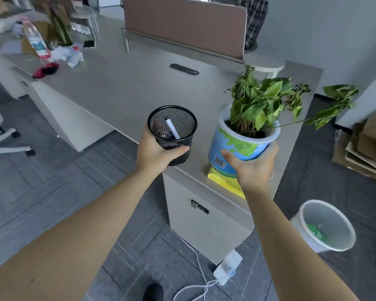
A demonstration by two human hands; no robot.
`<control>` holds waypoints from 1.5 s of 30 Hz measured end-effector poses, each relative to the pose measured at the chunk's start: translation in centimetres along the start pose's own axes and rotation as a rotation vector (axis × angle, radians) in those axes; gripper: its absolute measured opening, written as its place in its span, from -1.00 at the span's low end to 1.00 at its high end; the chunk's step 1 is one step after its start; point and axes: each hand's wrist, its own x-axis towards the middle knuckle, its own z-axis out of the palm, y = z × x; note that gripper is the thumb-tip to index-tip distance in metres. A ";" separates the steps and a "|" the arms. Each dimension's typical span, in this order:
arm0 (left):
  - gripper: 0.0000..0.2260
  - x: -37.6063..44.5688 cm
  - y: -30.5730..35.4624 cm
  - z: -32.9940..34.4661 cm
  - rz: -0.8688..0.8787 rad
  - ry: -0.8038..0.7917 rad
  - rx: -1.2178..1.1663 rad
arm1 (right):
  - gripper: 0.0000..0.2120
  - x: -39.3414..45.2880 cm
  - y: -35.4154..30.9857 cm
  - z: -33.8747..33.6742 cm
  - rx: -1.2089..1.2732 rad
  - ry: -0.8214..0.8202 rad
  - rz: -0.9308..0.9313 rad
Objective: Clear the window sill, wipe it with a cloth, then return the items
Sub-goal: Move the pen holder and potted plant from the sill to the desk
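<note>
My left hand (154,154) grips a black mesh pen holder (173,132) from its left side, over the front edge of a beige desk (117,88). A white marker and a small dark item lie inside the holder. My right hand (253,165) holds a potted plant (243,144) with a blue, green and white pot and drooping green leaves. Under the pot, a folded yellow cloth (225,181) lies on the desk's front corner. Whether the pot rests on the cloth or hangs just above it, I cannot tell. No window sill is in view.
A brown divider panel (182,25) stands at the desk's back. Far left on the desk are a plastic bottle (36,43), crumpled paper and a red item. A white waste bin (326,227), a power strip (227,267) with cable and cardboard (365,148) sit on the floor.
</note>
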 end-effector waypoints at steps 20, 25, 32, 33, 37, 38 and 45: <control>-0.26 21.7 -15.4 6.0 -0.124 -0.376 -0.034 | -0.13 11.9 11.3 14.9 -0.175 0.161 0.153; -0.25 21.7 -15.7 6.4 -0.132 -0.360 -0.091 | -0.12 12.0 11.8 15.2 -0.183 0.136 0.180; -0.11 18.3 -15.4 6.4 -0.193 -0.278 -0.100 | 0.05 10.5 10.5 14.1 -0.201 0.077 0.246; -0.15 17.3 -14.8 6.4 -0.194 -0.262 -0.077 | -0.02 9.8 10.2 13.5 -0.240 0.084 0.277; -0.28 11.6 -9.4 6.9 -0.249 -0.250 0.040 | -0.40 7.1 8.8 9.3 -0.398 0.108 0.254; -0.34 10.2 -8.6 7.3 -0.265 -0.254 0.077 | -0.48 6.4 8.5 8.0 -0.441 0.116 0.247; -0.54 4.9 -5.9 12.6 -0.396 -0.532 0.115 | -0.54 3.6 9.0 -0.9 -0.675 0.209 0.471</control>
